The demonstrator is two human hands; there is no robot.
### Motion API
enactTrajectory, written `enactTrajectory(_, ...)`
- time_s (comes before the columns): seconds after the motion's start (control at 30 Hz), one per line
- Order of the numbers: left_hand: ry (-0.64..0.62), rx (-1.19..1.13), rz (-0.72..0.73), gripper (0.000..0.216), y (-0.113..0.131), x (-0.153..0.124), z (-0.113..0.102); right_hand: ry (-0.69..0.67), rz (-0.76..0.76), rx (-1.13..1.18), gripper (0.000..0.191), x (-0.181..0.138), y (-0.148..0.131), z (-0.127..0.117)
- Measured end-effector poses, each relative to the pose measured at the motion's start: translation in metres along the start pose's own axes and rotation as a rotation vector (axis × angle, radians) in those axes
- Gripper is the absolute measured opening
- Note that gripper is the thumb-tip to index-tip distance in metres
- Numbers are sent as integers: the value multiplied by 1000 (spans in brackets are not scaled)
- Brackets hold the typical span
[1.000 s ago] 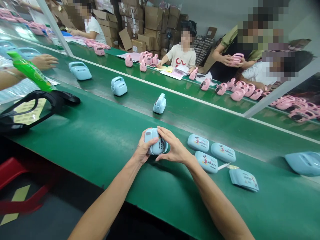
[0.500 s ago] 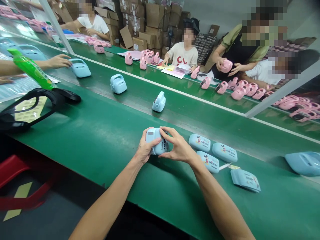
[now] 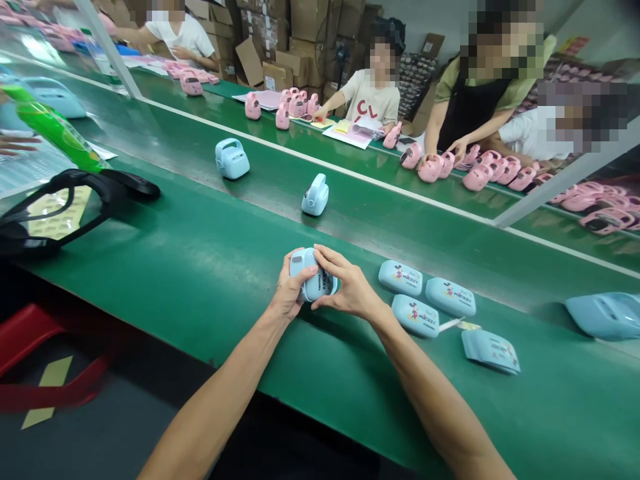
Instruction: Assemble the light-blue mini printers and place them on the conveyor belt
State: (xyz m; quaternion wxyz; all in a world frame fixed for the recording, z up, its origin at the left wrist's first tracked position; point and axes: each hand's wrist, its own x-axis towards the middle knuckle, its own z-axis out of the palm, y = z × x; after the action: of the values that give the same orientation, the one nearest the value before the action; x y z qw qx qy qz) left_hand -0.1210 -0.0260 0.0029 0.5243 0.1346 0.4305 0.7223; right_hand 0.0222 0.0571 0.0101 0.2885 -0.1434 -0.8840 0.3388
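Note:
Both hands grip a light blue plastic device (image 3: 306, 259) above the near side of the green table; its inner workings are hidden. My left hand (image 3: 289, 288) wraps its left side, thumb across the top. My right hand (image 3: 353, 288) holds the opposite side between thumb and fingertips, at a light blue cover (image 3: 320, 283) printed with "Mickey" lettering. To the right lie three similar printed covers, the nearest one (image 3: 415, 315) beside a white strip (image 3: 451, 324). A stack of flat printed light blue pieces (image 3: 491, 351) lies farther right.
Two light blue handled devices (image 3: 233, 160) stand on the belt beyond, and another (image 3: 605, 315) lies at right. Black straps (image 3: 100, 193) and a green tube (image 3: 55, 127) are at left. Co-workers sit and stand across the line by pink devices (image 3: 477, 177). A red stool (image 3: 30, 340) stands below.
My right fingers have shifted slightly on the cover. At left, a co-worker's hand has drawn back and a blue device has left the belt. Across, a pink device has been lowered.

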Motion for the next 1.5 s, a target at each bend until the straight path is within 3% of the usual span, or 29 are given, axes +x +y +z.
enactTrajectory(0.13, 8, -77, -3, 64, -1, 5, -1, 2, 59, 183, 108, 7, -6, 2)
enactTrajectory(0.2, 9, -144, -2, 61, 0, 8, -1, 134, 162, 320, 108, 8, -10, 7)
enactTrajectory(0.27, 15, -211, 23, 59, 2, 9, -2, 351, 379, 514, 104, 7, -13, 15)
enactTrajectory(0.33, 13, -230, 62, 58, 4, 10, -4, 463, 600, 754, 94, 5, -14, 26)
enactTrajectory(0.4, -8, -171, 105, 61, 8, 11, -7, 397, 703, 975, 86, 3, -12, 33)
enactTrajectory(0.47, -49, -41, 137, 65, 11, 14, -13, 336, 698, 1068, 84, 1, -7, 34)
enactTrajectory(0.53, -98, 108, 170, 60, 13, 21, -18, 378, 639, 987, 92, -2, 1, 28)
enactTrajectory(0.63, -103, 354, 270, 50, 10, 33, -21, 368, 485, 685, 100, -9, 13, 16)
enactTrajectory(0.77, 104, 706, 509, 53, -3, 43, -18, 244, 367, 433, 93, -16, 21, 14)
enactTrajectory(0.83, 161, 798, 569, 57, -9, 42, -17, 275, 358, 445, 86, -14, 19, 20)
enactTrajectory(0.93, 169, 826, 608, 57, -11, 38, -16, 483, 413, 469, 59, -4, 13, 36)
enactTrajectory(1.03, 195, 824, 623, 56, -10, 37, -14, 715, 530, 325, 62, 10, 7, 53)
enactTrajectory(1.1, 213, 830, 628, 55, -10, 38, -12, 797, 610, 212, 64, 16, 5, 62)
enactTrajectory(1.37, 405, 926, 589, 55, -17, 39, -4, 853, 756, 83, 70, 26, 6, 67)
enactTrajectory(1.5, 403, 880, 581, 57, -17, 41, -3, 857, 776, 112, 73, 28, 7, 66)
